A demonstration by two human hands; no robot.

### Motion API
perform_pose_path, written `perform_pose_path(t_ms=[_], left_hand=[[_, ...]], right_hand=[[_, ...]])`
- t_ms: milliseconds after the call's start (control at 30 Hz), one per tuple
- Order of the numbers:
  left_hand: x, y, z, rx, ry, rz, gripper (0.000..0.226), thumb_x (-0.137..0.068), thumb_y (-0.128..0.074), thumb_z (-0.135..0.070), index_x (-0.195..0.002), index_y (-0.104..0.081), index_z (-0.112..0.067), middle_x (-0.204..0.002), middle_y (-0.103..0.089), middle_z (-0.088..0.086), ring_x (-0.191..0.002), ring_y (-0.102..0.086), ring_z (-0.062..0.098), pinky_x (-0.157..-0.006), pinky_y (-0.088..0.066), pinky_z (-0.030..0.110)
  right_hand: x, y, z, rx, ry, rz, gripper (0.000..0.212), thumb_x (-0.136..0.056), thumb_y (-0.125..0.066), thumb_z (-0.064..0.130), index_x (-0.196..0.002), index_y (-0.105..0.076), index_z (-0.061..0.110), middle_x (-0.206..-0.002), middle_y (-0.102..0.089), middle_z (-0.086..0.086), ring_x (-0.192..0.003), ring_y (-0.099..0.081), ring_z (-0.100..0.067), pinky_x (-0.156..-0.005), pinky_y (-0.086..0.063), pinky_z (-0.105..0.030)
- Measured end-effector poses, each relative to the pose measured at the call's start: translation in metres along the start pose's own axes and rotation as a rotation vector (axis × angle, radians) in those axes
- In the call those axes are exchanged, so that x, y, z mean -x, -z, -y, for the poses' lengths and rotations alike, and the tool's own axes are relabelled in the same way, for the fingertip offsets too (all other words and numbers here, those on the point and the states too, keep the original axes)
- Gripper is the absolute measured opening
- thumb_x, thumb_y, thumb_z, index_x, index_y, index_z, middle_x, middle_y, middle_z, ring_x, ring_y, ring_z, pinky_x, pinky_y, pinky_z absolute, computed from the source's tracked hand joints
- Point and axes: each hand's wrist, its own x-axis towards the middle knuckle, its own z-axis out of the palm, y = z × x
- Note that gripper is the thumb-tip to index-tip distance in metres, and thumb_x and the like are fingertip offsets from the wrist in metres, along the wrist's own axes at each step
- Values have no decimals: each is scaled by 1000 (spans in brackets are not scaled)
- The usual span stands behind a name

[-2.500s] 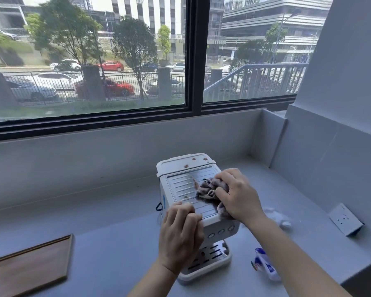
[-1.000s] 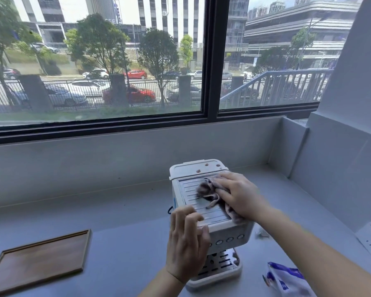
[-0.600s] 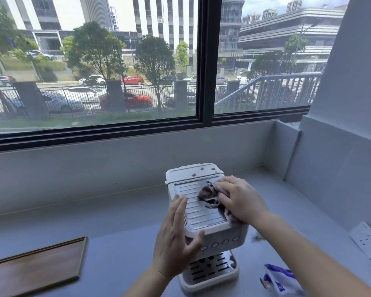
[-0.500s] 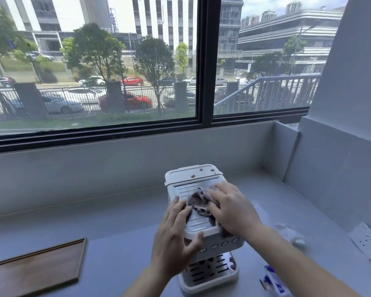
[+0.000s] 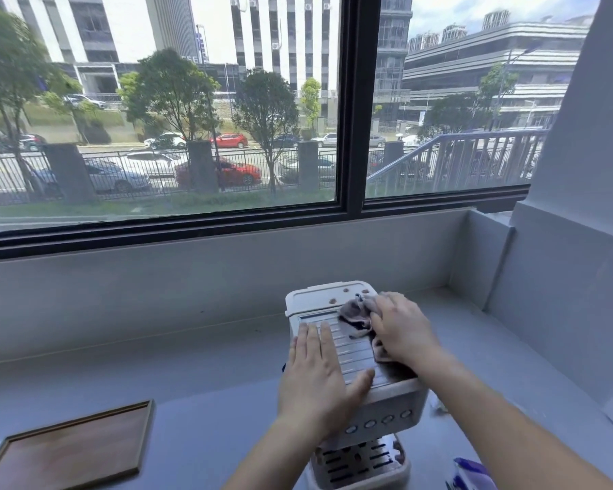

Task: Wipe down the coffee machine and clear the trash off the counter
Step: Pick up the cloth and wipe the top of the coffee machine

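1. Two hands work on the coffee machine (image 5: 354, 351), at 6 o'clock on the table (image 5: 192, 376).
2. Left hand (image 5: 319, 380) lies flat, fingers spread, on its ribbed top.
3. Right hand (image 5: 400, 330) clamps a crumpled cloth (image 5: 356, 311) toward 12 o'clock.
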Motion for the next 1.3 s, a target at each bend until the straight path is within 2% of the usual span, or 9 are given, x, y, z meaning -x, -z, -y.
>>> perform_pose_path(t_ms=[100,267,467,567,700,867,1033,1200,1300], left_hand=[[2,1,1,-22,22,-6,104,-78,-12,-79,-154,3,-8,-163,10,13,-148,18,20,-120,13,35],[4,-1,0,-65,5,26,106,-74,-5,-78,-154,4,-9,-162,12,13,-147,21,21,-116,18,34],[0,3,1,-95,6,46,104,-76,-5,-77,-153,5,-8,-162,15,14,-147,23,22,-118,17,36],[1,4,0,-91,6,51,103,-78,-8,-77,-153,6,-8,-162,16,13,-146,25,21,-118,18,36],[1,1,1,-87,3,36,105,-76,-6,-77,-153,5,-8,-162,15,13,-146,25,22,-115,20,35],[1,3,1,-92,2,44,105,-74,-4,-77,-153,6,-8,-162,15,14,-146,24,22,-117,19,35],[3,3,1,-77,-5,57,102,-78,-9,-76,-153,7,-9,-162,17,12,-145,27,21,-116,20,34],[2,3,0,-58,2,57,102,-78,-9,-77,-153,7,-10,-162,17,11,-145,27,19,-117,19,35],[3,3,2,-66,5,51,101,-80,-12,-75,-153,7,-9,-162,17,12,-146,26,21,-116,20,34]], right_hand=[[-28,0,19,-29,-236,53,30,-98,-43,22,-120,-54,6,-130,-53,-20,-119,-52,-38,-97,-38,-37],[3,-7,11,16,190,-39,25,-88,-54,21,-107,-67,14,-117,-63,-6,-114,-53,-30,-102,-36,-33],[-47,-6,12,11,-160,18,26,-95,-43,19,-111,-59,6,-124,-56,-17,-115,-50,-36,-93,-38,-36],[-51,-8,19,-28,-114,23,25,-93,-46,19,-110,-61,8,-125,-56,-15,-117,-50,-36,-96,-37,-35],[-18,-15,6,19,157,-45,27,-85,-52,20,-106,-67,12,-119,-63,-7,-116,-52,-31,-104,-33,-31],[-60,-8,18,-42,-144,48,25,-92,-46,21,-105,-62,7,-122,-58,-17,-118,-50,-35,-94,-38,-35],[-47,-23,21,-41,215,40,15,-87,-50,18,-95,-63,17,-118,-65,-3,-119,-51,-28,-112,-28,-31],[-79,-10,16,-39,-79,82,24,-92,-46,26,-95,-66,12,-115,-67,-14,-110,-59,-35,-84,-44,-37],[-73,-22,43,22,107,54,33,-95,-48,45,-101,-66,18,-113,-66,-7,-113,-54,-30,-100,-39,-38]])
